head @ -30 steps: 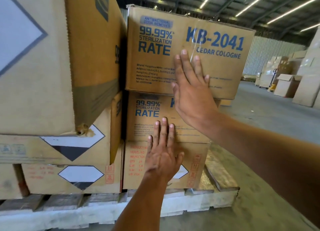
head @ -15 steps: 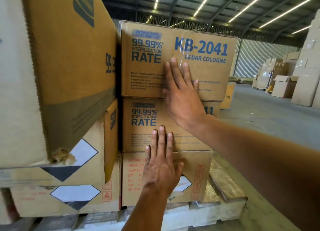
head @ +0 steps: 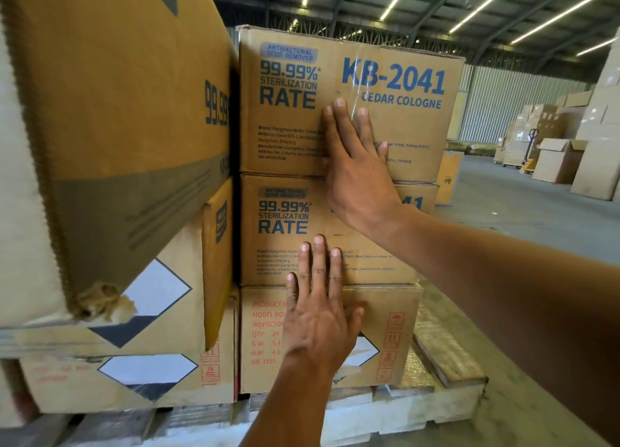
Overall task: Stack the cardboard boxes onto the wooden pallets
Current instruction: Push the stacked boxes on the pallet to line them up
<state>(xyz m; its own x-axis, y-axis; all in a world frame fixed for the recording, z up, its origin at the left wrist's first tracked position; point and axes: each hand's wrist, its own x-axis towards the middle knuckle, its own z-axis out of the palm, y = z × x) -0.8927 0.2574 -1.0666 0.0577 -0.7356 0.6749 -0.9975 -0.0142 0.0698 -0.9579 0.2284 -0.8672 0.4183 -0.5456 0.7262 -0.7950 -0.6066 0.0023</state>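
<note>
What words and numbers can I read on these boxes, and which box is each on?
Top box: "ANTIBACTERIAL ODOR REMOVER", "99.99% STERILIZATION RATE", "KB-2041", "CEDAR COLOGNE".
Middle box: "99.99% STERILIZATION RATE"; code ends "41", rest behind the right hand.
Bottom box: "MODEL NO", "INSPECTOR", "QTY: 24", "UN 1950".
Big left box: "99.99".
Address print on the boxes: too small to read.

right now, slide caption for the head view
Person presses a three-high box column on a wooden pallet: right grip flat on the top box, left grip flat across the two below
</note>
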